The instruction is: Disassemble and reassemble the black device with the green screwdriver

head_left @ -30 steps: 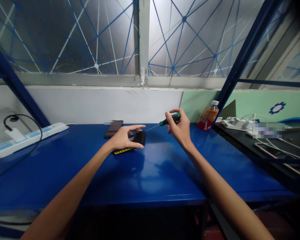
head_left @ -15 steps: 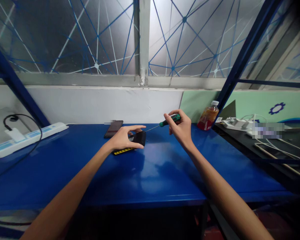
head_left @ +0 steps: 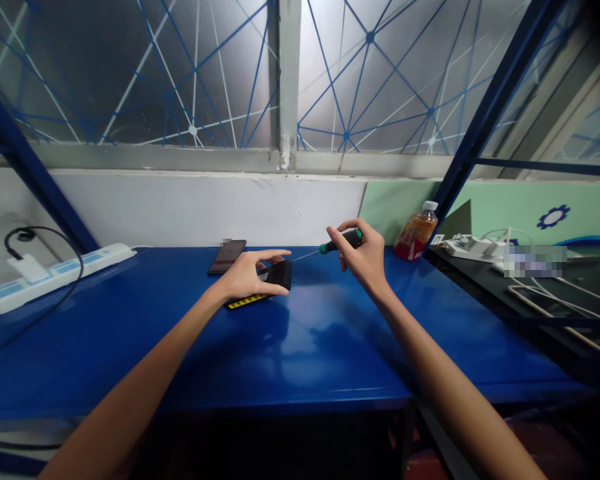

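My left hand (head_left: 247, 275) is wrapped round a small black box-like device (head_left: 280, 275), thumb on the near side and fingers on the far side. Under that hand a flat dark item with a yellow-and-black edge (head_left: 249, 302) lies on the blue table (head_left: 320, 347). My right hand (head_left: 363, 257) grips a screwdriver (head_left: 347, 241) by its black and green handle. The thin shaft points left and down, and its tip is at the right end of the black device. Whether the tip sits in a screw is too small to tell.
Behind my left hand lies a dark phone (head_left: 227, 256). A white power strip (head_left: 60, 279) with a plugged-in black cable is at the left. At the back right stand a bottle (head_left: 417, 231) and a black surface with white cables (head_left: 545, 293).
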Available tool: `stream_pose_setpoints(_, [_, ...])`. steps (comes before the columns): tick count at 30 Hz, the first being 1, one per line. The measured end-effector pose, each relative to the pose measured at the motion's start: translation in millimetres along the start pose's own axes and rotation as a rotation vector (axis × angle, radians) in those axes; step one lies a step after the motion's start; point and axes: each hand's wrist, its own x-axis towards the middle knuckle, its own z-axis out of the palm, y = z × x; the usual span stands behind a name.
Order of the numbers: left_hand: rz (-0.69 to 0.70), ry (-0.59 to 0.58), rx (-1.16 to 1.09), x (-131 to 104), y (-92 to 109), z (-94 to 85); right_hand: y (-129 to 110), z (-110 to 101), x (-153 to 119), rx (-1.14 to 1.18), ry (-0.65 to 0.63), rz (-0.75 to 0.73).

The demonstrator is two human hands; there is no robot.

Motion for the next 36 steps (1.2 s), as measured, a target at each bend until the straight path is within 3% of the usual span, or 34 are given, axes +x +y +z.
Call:
stream_pose_setpoints(6, [0.006, 0.009, 0.023, 0.7, -0.3, 0.1, 8.4, -1.0, 3.1, 0.1, -0.067, 0.035])
stream_pose_setpoints(17, [0.017, 0.004, 0.026, 0.1, -0.2, -1.1, 1.4, 0.2, 0.9, -0.037, 0.021, 0.004])
stream_pose_setpoints(25, [0.037, 0.01, 0.023, 0.4, -4.9, -0.7, 7.4, -0.3, 1.0, 0.032, -0.028, -0.009])
stream_pose_setpoints(36, [0.041, 0.003, 0.014, -0.3, -3.8, -2.2, -3.5, 0.4, -1.7, 0.008, -0.024, -0.005])
